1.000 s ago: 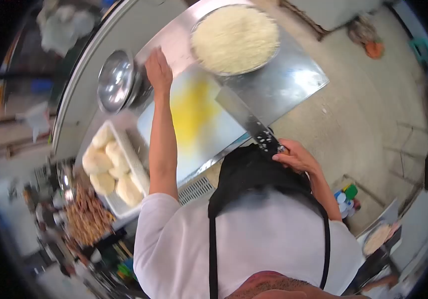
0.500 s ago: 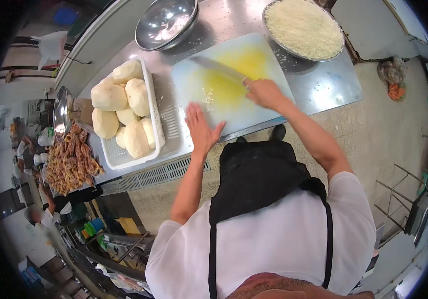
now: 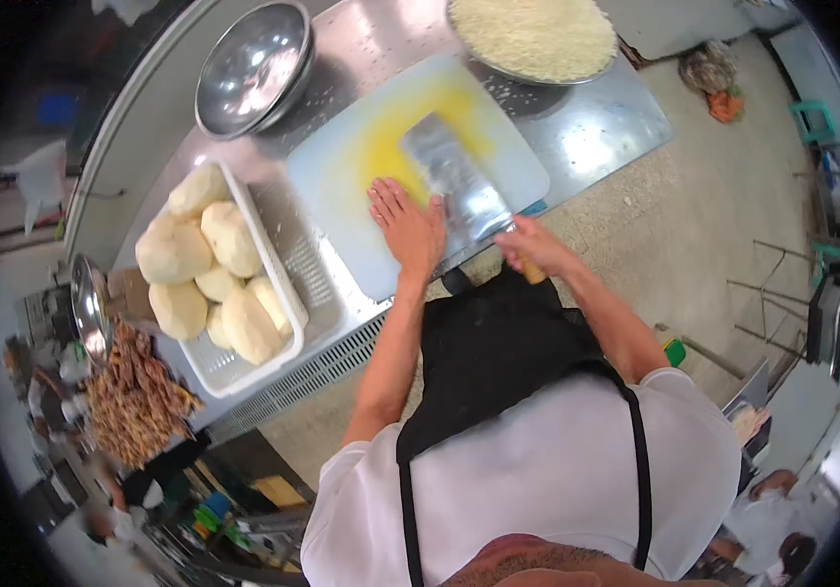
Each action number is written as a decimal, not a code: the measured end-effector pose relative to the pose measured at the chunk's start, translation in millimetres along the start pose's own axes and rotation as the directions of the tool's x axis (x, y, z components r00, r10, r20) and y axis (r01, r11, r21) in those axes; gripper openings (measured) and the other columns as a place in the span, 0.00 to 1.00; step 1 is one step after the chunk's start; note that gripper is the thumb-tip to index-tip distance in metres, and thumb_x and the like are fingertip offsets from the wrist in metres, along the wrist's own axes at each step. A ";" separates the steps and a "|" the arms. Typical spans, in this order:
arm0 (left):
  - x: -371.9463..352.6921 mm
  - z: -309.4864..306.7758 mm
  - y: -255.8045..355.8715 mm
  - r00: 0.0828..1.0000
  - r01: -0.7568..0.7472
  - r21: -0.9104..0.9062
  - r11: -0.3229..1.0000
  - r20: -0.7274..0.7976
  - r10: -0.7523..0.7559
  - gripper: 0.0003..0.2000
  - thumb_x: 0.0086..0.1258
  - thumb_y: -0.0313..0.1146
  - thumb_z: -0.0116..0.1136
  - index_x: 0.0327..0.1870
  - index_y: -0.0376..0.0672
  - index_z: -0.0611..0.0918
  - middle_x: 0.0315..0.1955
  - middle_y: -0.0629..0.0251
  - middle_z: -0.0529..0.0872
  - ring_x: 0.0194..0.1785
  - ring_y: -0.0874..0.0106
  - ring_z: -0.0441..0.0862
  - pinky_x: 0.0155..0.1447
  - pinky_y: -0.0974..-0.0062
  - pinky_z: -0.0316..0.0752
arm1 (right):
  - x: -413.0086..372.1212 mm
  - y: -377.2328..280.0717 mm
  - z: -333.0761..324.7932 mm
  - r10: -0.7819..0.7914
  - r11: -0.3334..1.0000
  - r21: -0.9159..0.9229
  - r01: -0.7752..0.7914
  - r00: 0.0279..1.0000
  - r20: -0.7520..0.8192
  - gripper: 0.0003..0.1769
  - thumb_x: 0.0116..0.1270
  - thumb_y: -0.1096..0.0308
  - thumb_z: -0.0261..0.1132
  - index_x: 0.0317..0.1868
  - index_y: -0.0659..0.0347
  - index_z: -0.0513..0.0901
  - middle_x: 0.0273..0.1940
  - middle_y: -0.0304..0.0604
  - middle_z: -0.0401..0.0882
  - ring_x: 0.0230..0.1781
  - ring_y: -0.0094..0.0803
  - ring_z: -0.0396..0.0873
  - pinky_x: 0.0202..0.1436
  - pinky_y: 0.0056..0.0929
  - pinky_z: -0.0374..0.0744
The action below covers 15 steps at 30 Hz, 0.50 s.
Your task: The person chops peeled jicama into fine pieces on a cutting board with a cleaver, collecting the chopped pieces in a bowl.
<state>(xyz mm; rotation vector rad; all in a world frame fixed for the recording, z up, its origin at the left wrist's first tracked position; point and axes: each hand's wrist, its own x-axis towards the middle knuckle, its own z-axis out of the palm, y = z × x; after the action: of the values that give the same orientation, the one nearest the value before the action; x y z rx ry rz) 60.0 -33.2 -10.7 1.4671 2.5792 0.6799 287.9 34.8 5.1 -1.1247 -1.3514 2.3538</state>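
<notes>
My right hand (image 3: 535, 245) grips the wooden handle of a cleaver (image 3: 454, 174). The broad blade lies flat, or nearly so, over the yellow-stained white cutting board (image 3: 341, 176), pointing away from me. My left hand (image 3: 413, 227) rests palm down on the board just left of the blade, fingers stretched out and empty. To the left, a white plastic basket (image 3: 278, 284) holds several large, pale peeled root vegetables (image 3: 173, 249). Beyond the board stands a metal bowl heaped with finely chopped pale bits (image 3: 537, 37).
Stacked steel bowls (image 3: 251, 73) stand at the back left of the metal table (image 3: 596, 127). A pile of browned meat pieces (image 3: 131, 401) lies farther left. A bag with orange items (image 3: 718, 83) sits on the floor. Other people (image 3: 767, 519) are at the lower right and far left.
My right hand has drawn back towards my body, swinging the cleaver so its blade face now shows. My left hand has moved farther onto the board. The head view has shifted.
</notes>
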 end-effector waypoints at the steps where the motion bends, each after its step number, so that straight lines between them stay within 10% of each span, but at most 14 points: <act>1: 0.7 1.9 16.4 1.000 0.020 -0.068 0.997 0.008 -0.019 0.42 0.79 0.52 0.51 0.79 0.21 0.54 0.80 0.30 0.50 0.84 0.38 0.45 0.85 0.46 0.38 | 0.8 6.4 16.4 0.002 1.000 0.009 -0.002 0.999 0.036 0.15 0.74 0.62 0.67 0.54 0.62 0.79 0.23 0.32 0.72 0.20 0.20 0.72 0.23 0.22 0.74; 7: 56.0 1.4 68.7 0.993 -0.076 -0.304 0.950 -0.108 0.045 0.38 0.81 0.45 0.50 0.78 0.20 0.54 0.80 0.29 0.50 0.84 0.38 0.45 0.85 0.46 0.39 | -8.9 -21.5 43.2 -0.123 0.992 0.035 0.120 0.987 0.106 0.12 0.75 0.64 0.66 0.51 0.62 0.78 0.24 0.32 0.73 0.20 0.21 0.73 0.26 0.25 0.74; 12: 174.9 -20.9 165.8 0.745 -0.659 -0.192 0.728 -0.305 0.594 0.35 0.81 0.43 0.50 0.77 0.23 0.58 0.78 0.28 0.55 0.81 0.34 0.50 0.84 0.45 0.44 | -40.9 -89.9 2.6 -0.341 0.937 0.052 0.345 0.937 -0.070 0.11 0.76 0.65 0.65 0.52 0.62 0.78 0.26 0.32 0.73 0.21 0.20 0.72 0.26 0.23 0.74; 15: 256.5 5.8 206.3 0.692 -0.719 -0.163 0.675 -0.254 0.676 0.32 0.81 0.43 0.49 0.78 0.30 0.61 0.77 0.32 0.58 0.80 0.33 0.54 0.83 0.44 0.48 | -61.0 -102.4 -22.9 -0.412 0.896 0.115 0.429 0.900 -0.147 0.11 0.76 0.65 0.64 0.52 0.61 0.78 0.27 0.32 0.73 0.20 0.19 0.71 0.25 0.22 0.74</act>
<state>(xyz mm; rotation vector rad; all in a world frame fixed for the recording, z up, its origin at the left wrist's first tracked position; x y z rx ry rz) 88.8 273.4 105.7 2.3984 1.8310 1.2042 326.9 76.0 112.5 -0.8154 -1.2142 2.0002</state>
